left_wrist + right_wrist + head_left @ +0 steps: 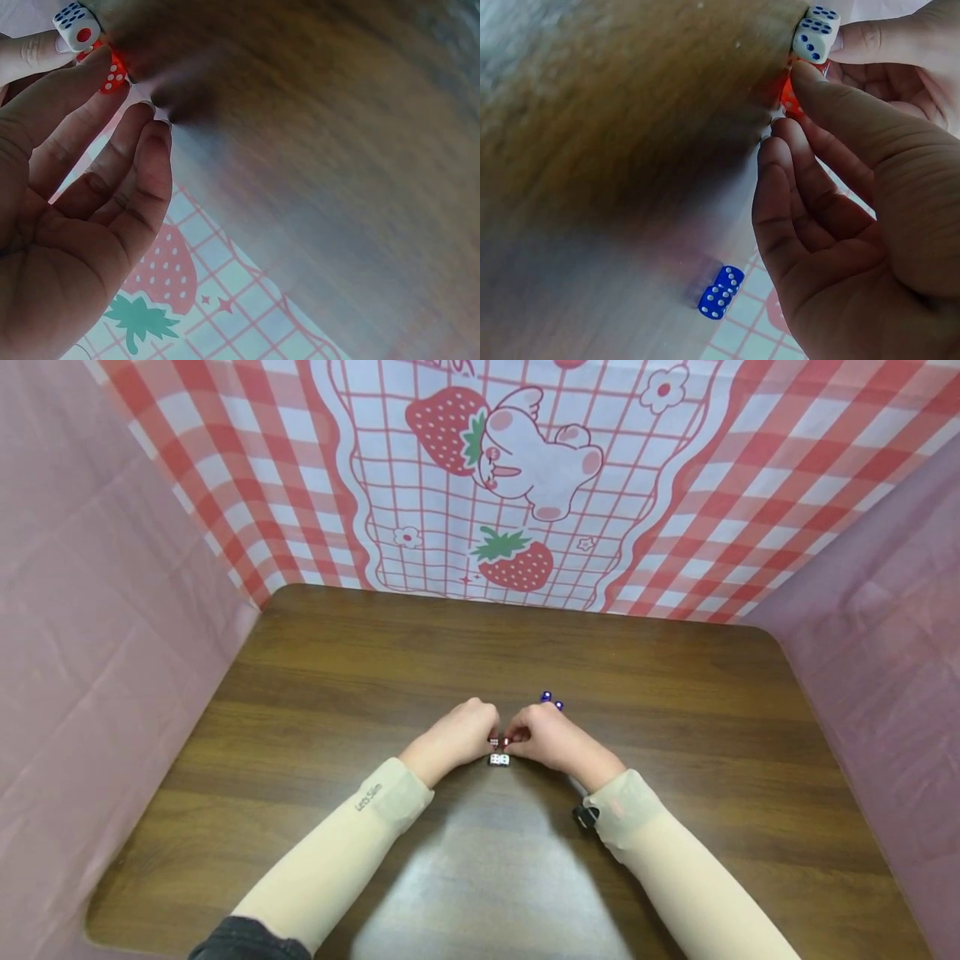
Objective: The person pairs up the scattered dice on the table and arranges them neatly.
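My left hand (461,732) pinches a red die with white dots (114,77) between thumb and finger. Opposite it, my right hand (551,737) pinches a second red die (788,99) the same way. In the head view the two red dice are close together, between the fingertips of both hands. Two white dice (499,760) sit side by side on the table, just on the near side of the red ones. Fingers cover part of each red die.
Two blue dice (721,292) lie touching on the wooden table (360,668), beyond my right hand. A checked strawberry cloth (517,564) hangs at the back edge. Pink cloth walls (112,610) flank the table.
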`<state>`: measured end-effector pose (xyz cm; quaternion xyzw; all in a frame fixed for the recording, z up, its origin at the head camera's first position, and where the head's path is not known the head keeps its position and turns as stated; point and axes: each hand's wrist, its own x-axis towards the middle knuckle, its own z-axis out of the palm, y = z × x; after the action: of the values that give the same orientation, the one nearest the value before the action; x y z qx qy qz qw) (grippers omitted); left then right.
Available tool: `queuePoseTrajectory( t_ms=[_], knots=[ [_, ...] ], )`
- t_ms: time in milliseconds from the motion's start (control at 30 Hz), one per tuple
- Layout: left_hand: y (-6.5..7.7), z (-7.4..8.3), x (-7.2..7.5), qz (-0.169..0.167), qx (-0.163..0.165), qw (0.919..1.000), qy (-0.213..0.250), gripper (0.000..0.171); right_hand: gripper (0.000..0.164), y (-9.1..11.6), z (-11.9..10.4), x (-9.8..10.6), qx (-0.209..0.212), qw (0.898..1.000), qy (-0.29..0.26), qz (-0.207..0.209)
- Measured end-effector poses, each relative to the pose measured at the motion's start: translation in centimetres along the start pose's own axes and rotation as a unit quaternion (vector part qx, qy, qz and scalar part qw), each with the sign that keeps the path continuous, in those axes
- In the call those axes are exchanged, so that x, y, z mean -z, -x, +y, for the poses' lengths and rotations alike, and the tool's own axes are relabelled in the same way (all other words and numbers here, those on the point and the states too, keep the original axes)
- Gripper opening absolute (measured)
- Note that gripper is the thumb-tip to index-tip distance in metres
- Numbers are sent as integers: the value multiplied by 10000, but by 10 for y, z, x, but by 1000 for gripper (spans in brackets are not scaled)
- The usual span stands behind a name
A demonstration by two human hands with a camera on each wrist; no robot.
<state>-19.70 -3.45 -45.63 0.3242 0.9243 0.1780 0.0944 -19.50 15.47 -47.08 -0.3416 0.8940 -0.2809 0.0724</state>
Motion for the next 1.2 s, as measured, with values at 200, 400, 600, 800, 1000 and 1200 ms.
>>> queuePoseTrajectory(
  t_ms=[200,400,600,800,1000,1200],
  knots=[
    [0,0,0,-52,49,10000,20,26,9,2,3,3,-204,9998,-63,5],
    [0,-1,0,-49,36,10000,26,26,6,1,2,-1,9,10000,-19,-53],
    [-1,-1,-1,-74,58,10000,-7,25,6,1,1,-3,168,9999,17,36],
    [-1,-1,0,-68,-106,9999,-37,25,6,1,2,-2,147,9999,0,29],
    [-1,-2,-1,-57,-231,9997,-55,27,6,0,1,-2,182,9998,-35,9],
    [-1,-3,-2,-51,-245,9997,-52,26,7,-1,1,-2,109,9999,-111,-24]
  ],
)
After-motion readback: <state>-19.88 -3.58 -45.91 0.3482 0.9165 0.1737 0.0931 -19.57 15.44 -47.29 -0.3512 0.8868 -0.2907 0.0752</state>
